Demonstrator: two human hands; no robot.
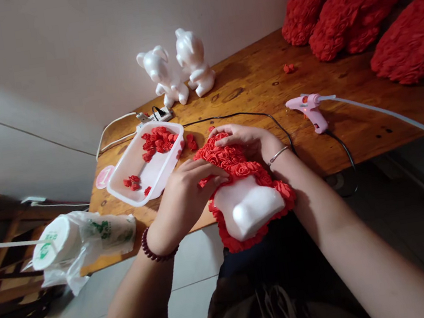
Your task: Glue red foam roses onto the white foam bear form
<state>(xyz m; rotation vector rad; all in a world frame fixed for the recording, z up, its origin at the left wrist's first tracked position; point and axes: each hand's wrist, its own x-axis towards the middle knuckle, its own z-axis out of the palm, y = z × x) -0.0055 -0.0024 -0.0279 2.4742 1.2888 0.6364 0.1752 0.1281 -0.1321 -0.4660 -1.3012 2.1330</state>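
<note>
A white foam bear (249, 206), partly covered with small red foam roses, rests at the near table edge over my lap. My left hand (187, 192) lies on its rose-covered side, fingers pressed together against the roses. Cupped over the top of the figure is my right hand (243, 141), its fingers curled around the roses. A white plastic tray (133, 165) with several loose red roses (158, 139) sits just left of my hands.
A pink glue gun (310, 109) with a long glue stick lies on the wooden table (350, 122) to the right, cord trailing. Two bare white foam bears (178, 71) stand at the back by a power strip (158, 116). Finished red rose figures (351, 0) fill the far right. A bagged drink cup (84, 239) lies at the left.
</note>
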